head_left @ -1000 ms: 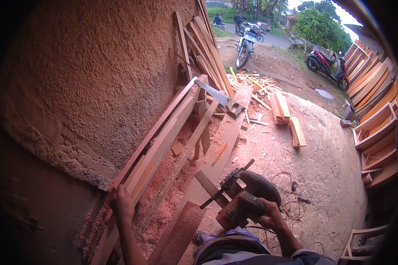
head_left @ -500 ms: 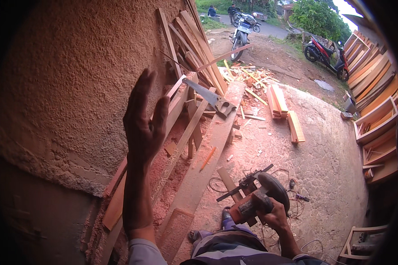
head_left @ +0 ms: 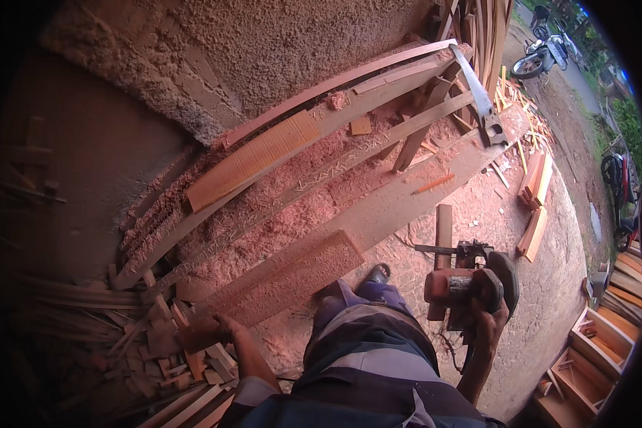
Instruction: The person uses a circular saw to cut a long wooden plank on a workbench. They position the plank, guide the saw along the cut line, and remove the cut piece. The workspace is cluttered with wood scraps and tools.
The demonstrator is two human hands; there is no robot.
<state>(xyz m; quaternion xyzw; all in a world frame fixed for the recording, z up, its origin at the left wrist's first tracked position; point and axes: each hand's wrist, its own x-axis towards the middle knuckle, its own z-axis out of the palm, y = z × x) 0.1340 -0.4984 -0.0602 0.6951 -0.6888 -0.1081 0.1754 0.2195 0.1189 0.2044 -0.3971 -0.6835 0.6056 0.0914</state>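
My right hand [head_left: 486,322] is wrapped round the handle of a circular saw [head_left: 455,287] with a reddish motor body, a dark round guard and a metal guide bar. The saw is held over a narrow wood strip [head_left: 444,227]. My left hand [head_left: 225,329] reaches low to the left, at the near end of a short dusty board [head_left: 299,278]. Its fingers are too dim to tell whether they grip the board. That board lies on a long plank [head_left: 399,196], which also bears an orange pencil [head_left: 434,183] and, at its far end, a handsaw [head_left: 478,89].
Left of the plank, long beams [head_left: 406,134] stand over heaped pink sawdust [head_left: 271,228]. A short orange-brown board [head_left: 257,160] rests on one beam. Offcuts [head_left: 185,357] pile up at the lower left. Stacked wood pieces [head_left: 536,178] lie on the right floor, and a motorcycle [head_left: 546,57] stands beyond.
My view has swung to the left and down. My left hand has dropped from a raised, spread pose to the board's near end. The circular saw stays in my right hand.
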